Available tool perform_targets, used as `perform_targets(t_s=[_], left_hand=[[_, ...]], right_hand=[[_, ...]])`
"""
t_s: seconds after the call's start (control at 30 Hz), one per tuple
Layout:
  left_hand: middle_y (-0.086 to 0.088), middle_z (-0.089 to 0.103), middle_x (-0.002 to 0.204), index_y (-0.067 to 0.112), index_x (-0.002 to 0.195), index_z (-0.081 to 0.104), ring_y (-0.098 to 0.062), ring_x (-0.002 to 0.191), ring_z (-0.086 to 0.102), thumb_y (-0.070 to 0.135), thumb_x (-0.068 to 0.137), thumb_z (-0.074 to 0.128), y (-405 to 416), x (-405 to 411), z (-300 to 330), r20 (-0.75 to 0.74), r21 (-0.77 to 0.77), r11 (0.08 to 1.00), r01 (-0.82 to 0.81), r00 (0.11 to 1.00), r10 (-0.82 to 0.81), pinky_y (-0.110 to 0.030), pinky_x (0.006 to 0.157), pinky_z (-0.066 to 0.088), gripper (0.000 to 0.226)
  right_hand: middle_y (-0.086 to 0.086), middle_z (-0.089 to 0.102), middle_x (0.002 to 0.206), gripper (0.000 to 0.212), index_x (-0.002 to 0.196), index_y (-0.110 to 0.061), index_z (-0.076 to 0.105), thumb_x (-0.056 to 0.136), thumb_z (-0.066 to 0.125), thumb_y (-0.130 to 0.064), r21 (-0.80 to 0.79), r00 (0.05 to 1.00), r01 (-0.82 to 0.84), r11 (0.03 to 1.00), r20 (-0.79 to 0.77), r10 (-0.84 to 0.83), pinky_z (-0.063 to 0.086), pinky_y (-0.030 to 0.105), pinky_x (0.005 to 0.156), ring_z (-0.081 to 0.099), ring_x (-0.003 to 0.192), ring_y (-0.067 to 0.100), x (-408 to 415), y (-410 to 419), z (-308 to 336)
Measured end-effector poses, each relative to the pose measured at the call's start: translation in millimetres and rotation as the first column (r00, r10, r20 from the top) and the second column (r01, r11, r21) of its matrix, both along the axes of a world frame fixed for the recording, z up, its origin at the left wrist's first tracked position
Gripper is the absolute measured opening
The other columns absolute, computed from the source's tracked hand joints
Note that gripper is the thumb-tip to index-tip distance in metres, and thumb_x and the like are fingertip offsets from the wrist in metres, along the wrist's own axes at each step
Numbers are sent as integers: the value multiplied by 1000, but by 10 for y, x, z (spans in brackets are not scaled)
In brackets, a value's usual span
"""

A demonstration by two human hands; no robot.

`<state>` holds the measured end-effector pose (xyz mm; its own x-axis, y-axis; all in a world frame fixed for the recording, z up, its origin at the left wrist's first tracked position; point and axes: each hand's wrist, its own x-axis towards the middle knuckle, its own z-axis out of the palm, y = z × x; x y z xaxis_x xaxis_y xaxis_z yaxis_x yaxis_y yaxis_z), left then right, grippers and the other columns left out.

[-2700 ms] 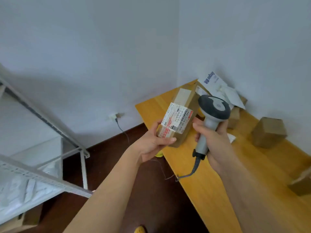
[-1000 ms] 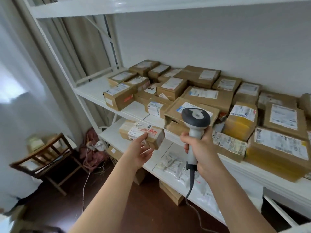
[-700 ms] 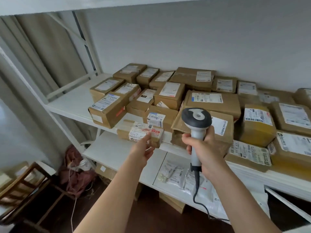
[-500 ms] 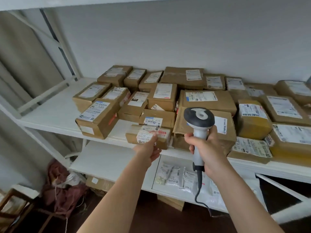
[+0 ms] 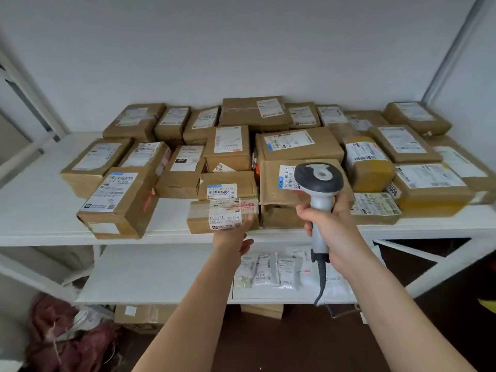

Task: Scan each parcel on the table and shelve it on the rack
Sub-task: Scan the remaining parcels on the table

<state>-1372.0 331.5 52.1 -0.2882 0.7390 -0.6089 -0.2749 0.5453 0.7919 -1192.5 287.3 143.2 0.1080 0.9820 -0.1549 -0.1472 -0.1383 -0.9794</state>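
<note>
The left hand (image 5: 233,238) reaches forward to the front edge of the white metal rack shelf (image 5: 40,208), its grip on the near end of a small brown cardboard parcel with a white and red shipping label (image 5: 224,215); the fingers are hidden beneath and behind the box, so how tightly they close on it cannot be told, only that the hand touches its near lower edge. This parcel sits at the shelf's front edge, in the gap between a long brown cardboard box with a white label at the left (image 5: 118,202) and a large creased brown carton with a blue-edged label at the right (image 5: 276,194), and just in front of a low brown box bearing a blue-topped barcode label (image 5: 228,185). The right hand (image 5: 334,232) is clenched round the pale grey handle of a handheld barcode scanner with a dark grey head (image 5: 319,189), held upright with the head in front of the large carton; its dark cable (image 5: 320,285) hangs down below the fist. Many more brown cardboard parcels fill the shelf back to the white wall (image 5: 241,44). On the lower shelf (image 5: 150,272) lie several small clear plastic packets with white labels (image 5: 268,269). At the lower left, on the dark floor, lies a heap of dark red cloth (image 5: 67,342).
</note>
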Motion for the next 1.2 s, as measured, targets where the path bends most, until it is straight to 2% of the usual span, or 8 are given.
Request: perform_targets(t_s=[0.13,0.27,0.43,0.7,0.87,0.93,1.03,1.2], left_hand=[[-8,63,76,6,87,58,-17,65,63,4,76,82,-88,186,-14,13,-99,956,276,961,-276,-26,60,50,27],[-4,69,73,14,70,44,-13,73,65,-11,80,69,-113,570,-14,-31,-116,673,731,674,-738,-29,72,54,37],[-1,70,82,13,84,57,-12,81,70,-4,83,70,-84,1509,-6,30,12,405,914,405,-914,-27,80,56,22],[-13,72,104,10,89,67,-23,94,72,9,87,72,-156,3657,193,19,81,377,923,377,-926,-31,83,59,5],[-12,66,93,6,91,61,-23,86,67,5,93,60,-361,5379,250,182,24,589,808,576,-797,-33,79,56,2],[-9,62,87,6,83,57,-21,82,61,5,96,53,-518,6080,234,249,-1,603,798,584,-773,-33,81,50,13],[-8,60,86,7,83,54,-21,82,59,3,95,49,-835,7030,227,271,-20,528,849,513,-815,-35,88,44,13],[-9,61,87,8,87,53,-21,82,59,6,94,46,-1375,8382,113,266,-80,329,941,338,-903,-31,71,46,10]], right_hand=[[2,66,81,49,117,-25,46,85,65,5,-13,1000,31,999,-3,-31,47,20,56,49,50,7,119,-38,-24],[4,62,82,45,115,-23,45,85,66,3,-50,997,78,996,20,-77,45,19,53,48,51,8,414,-107,-38],[2,64,78,54,123,-25,44,84,66,7,-63,973,231,971,34,-229,45,20,51,51,51,7,1137,-289,-59],[16,60,93,46,117,-22,44,85,68,2,-24,854,518,855,57,-516,46,21,49,52,58,15,2993,-806,-47],[13,57,88,44,119,-15,44,86,67,1,2,720,694,720,19,-694,46,25,51,51,51,11,4459,-1402,-39],[13,57,90,44,121,-17,44,87,66,0,-4,639,769,639,16,-769,47,25,52,51,50,9,5055,-1738,-23],[12,58,90,44,120,-23,44,89,65,0,-17,482,876,482,-6,-876,46,27,53,49,52,11,5862,-2264,3],[9,63,91,44,121,-22,42,89,66,-2,-75,243,967,244,-29,-970,48,25,53,51,53,10,6813,-2998,-103]])
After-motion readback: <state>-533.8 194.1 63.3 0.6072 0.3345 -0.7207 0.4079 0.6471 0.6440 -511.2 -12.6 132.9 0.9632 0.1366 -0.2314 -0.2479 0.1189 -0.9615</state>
